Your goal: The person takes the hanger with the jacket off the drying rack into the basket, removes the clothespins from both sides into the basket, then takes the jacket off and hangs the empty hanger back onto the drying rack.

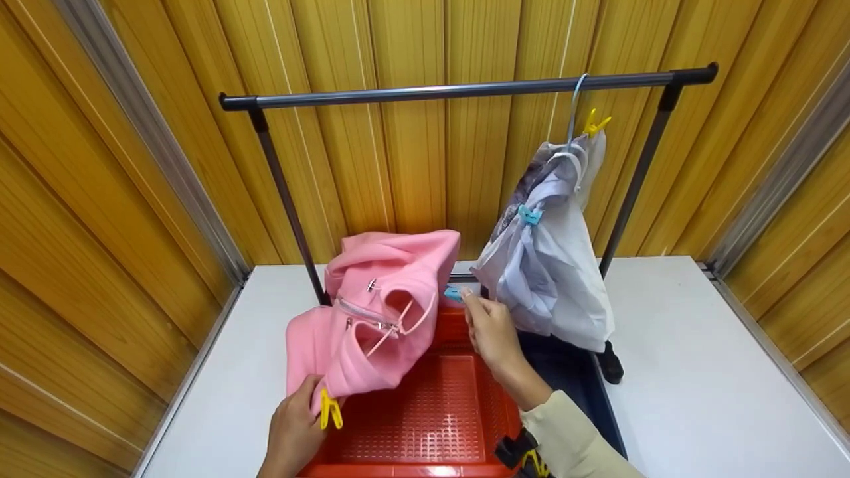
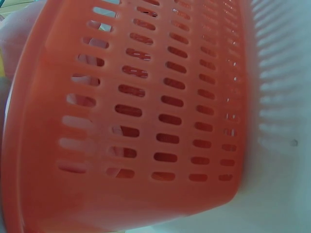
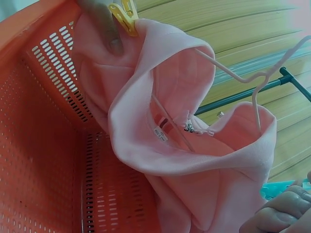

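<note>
A pink zip-front garment (image 1: 405,265) lies over the left side of a red basket (image 1: 438,392), with a thin hanger (image 3: 258,92) inside its neck opening. My left hand (image 1: 295,415) grips the garment's near shoulder, beside a yellow clothespin (image 1: 330,409) clipped there. In my right hand (image 1: 493,328), a light-blue clothespin (image 1: 453,293) is pinched between thumb and fingers, close to the garment's far shoulder. The right wrist view shows the right hand (image 3: 282,211) at its lower corner, with the blue clothespin (image 3: 278,187) partly hidden. Only the basket's slotted side (image 2: 160,121) fills most of the left wrist view.
A dark metal rack (image 1: 412,93) spans the back. From its right end hangs a white garment (image 1: 571,265) on a hanger (image 1: 576,103), with yellow (image 1: 594,124) and blue (image 1: 528,214) clothespins on it. A dark-blue basket (image 1: 564,372) stands right of the red one on the white table (image 1: 704,372).
</note>
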Demonstrator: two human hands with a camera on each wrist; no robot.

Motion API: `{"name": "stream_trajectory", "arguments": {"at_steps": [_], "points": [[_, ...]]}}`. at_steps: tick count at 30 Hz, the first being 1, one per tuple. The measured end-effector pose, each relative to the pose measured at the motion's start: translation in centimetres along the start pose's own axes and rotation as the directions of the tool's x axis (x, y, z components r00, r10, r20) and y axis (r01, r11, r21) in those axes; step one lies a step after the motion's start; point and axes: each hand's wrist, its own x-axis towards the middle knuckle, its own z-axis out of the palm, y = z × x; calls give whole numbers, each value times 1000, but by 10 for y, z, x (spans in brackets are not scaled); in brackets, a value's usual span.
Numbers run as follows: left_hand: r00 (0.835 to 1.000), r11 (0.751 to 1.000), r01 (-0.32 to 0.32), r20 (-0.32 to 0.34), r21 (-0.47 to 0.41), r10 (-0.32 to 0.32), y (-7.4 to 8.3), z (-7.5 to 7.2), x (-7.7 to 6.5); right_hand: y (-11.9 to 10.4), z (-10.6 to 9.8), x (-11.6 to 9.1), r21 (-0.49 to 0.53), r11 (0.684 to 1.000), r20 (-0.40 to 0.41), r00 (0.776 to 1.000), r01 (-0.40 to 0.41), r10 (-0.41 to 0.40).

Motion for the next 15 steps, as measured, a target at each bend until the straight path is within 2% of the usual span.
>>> {"name": "stream_trajectory", "arguments": {"at_steps": [7,15], "points": [[1000,1000,14,14,-5,-14,0,0,0,0,-4,-3,17,999,7,999,-41,41],[1000,1000,3,9,-7,-3,0,-1,0,-19,-6,-18,26,999,24,999,-44,43]]}}
